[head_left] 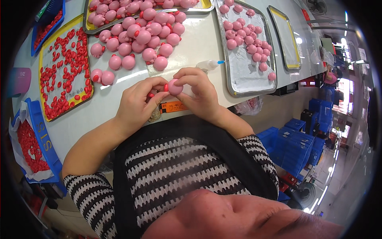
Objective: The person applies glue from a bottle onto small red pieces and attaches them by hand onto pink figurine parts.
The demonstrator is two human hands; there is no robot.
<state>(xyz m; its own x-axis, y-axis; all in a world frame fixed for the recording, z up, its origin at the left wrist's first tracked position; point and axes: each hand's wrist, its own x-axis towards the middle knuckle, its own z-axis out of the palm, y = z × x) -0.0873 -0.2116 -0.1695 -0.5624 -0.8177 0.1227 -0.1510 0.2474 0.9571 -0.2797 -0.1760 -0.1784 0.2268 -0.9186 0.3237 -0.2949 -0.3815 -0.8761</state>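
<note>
Near the table's front edge, my right hand (201,91) is closed on a small pink ball (175,87) between thumb and fingers. My left hand (137,99) pinches a small red oval piece (166,87) right against the ball's left side. Another red piece (151,95) shows among the left fingers. Just beyond my hands lies a clear bottle (207,65) with a blue tip. A heap of pink balls (143,37), some carrying red pieces, spreads over the table ahead. An orange label strip (173,106) lies below my hands.
Left is a yellow-rimmed tray (90,85) of red pieces, with a blue bin (43,139) of more nearby. Right stands a metal tray (234,95) of pink balls on white paper, and beyond it another yellow-edged tray (292,65). Blue crates (292,147) stand on the floor.
</note>
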